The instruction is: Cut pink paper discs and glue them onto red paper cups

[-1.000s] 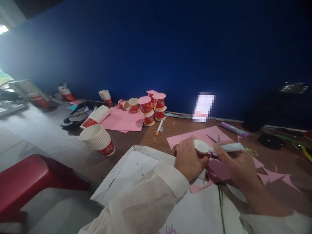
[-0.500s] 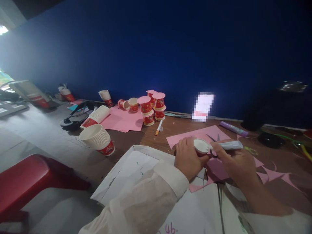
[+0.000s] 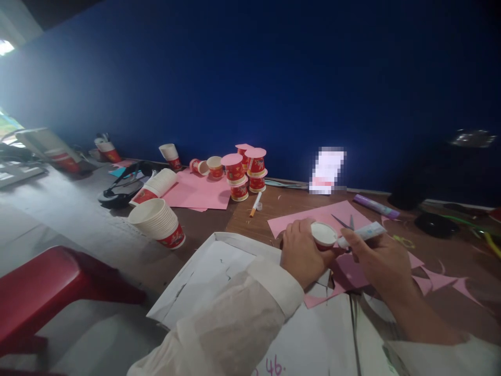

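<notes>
My left hand (image 3: 302, 249) is closed around a small red paper cup (image 3: 324, 243), whose pale round end faces up. In my right hand (image 3: 385, 263) is a white and light-blue glue stick (image 3: 364, 235), its tip close to the cup's edge; I cannot tell whether they touch. Under both hands lies pink paper (image 3: 287, 223) with cut-outs. Dark-bladed scissors (image 3: 351, 222) lie behind the glue stick, partly covered by my right hand.
Red cups topped with pink discs (image 3: 234, 162) stand stacked at the back. Left are nested paper cups (image 3: 154, 216), pink sheets (image 3: 195, 190) and a red stool (image 3: 50, 282). A white box lid (image 3: 213, 248), a cigarette (image 3: 256, 202), a purple tube (image 3: 376, 207) and a phone-like screen (image 3: 326, 169) lie around.
My right hand has tilted the glue stick and drawn its tip slightly away from the cup's top, toward its right side. My left hand keeps its hold on the cup.
</notes>
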Demonstrator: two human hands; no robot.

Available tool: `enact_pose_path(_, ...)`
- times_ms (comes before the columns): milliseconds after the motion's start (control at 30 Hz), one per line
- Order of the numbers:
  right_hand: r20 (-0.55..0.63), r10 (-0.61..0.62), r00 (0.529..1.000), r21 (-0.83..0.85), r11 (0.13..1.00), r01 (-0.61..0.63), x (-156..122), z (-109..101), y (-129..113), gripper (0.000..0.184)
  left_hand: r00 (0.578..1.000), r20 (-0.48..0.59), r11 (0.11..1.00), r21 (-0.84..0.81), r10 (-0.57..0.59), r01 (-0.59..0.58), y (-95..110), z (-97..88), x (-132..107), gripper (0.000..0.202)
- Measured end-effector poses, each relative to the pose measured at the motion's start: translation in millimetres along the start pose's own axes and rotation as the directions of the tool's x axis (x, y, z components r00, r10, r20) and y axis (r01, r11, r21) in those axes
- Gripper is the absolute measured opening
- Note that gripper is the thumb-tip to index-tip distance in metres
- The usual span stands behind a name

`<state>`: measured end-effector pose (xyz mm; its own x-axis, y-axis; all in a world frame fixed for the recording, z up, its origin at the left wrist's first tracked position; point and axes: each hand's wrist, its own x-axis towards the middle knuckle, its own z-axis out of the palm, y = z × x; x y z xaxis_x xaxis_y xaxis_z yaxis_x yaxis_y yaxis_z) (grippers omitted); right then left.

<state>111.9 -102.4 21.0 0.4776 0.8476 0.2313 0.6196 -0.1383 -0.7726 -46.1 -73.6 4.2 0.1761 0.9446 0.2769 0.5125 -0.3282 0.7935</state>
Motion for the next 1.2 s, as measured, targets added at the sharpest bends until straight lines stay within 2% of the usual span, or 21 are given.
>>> enact_pose_path(200,-0.059,0.016,0.998,0.103,0.995,-0.01,0.0,-4.0,0.1,0.061,1.0,0.01,1.0,-0.006,-0.014,0.014,1.2,0.7,-4.3,0.071)
enact_pose_path(400,-0.039,-0.087,0.995,0.205,0.974,0.093,0.6,-2.0,3.7,0.052,0.999,0.038,0.999,-0.039,0.011,-0.01,1.9,0.3,-5.5,0.062)
enact_pose_path(533,0.008,-0.157,0.988,0.131,0.979,0.155,0.5,-0.9,2.5,0.047,0.998,0.043,0.999,-0.007,0.036,-0.036,1.5,-0.2,-5.7,0.052)
enact_pose_path(667,-0.01,-0.259,0.966,0.032,0.965,0.259,1.2,-1.1,1.5,0.042,0.996,0.016,0.995,0.035,0.088,-0.088,-0.2,2.9,-6.8,0.055)
enact_pose_path(767,0.0,-0.302,0.953,0.012,0.953,0.302,0.7,-2.2,1.9,0.041,0.995,0.007,0.992,0.068,0.103,-0.104,-0.9,5.7,-6.8,0.05)
enact_pose_path(900,0.025,-0.291,0.956,0.017,0.957,0.291,-0.9,-3.6,2.5,0.043,0.994,-0.005,0.991,0.081,0.108,-0.107,-2.0,8.4,-5.5,0.042)
enact_pose_path(1033,0.036,-0.25,0.968,0.054,0.967,0.247,-2.7,-3.2,3.9,0.043,0.995,-0.039,0.994,0.073,0.09,-0.086,-2.7,9.6,-4.2,0.051)
enact_pose_path(1200,0.055,-0.199,0.978,0.119,0.974,0.192,-6.0,-1.3,6.0,0.044,1.0,-0.013,0.999,0.04,0.026,-0.025,1.2,5.4,-2.4,0.054)
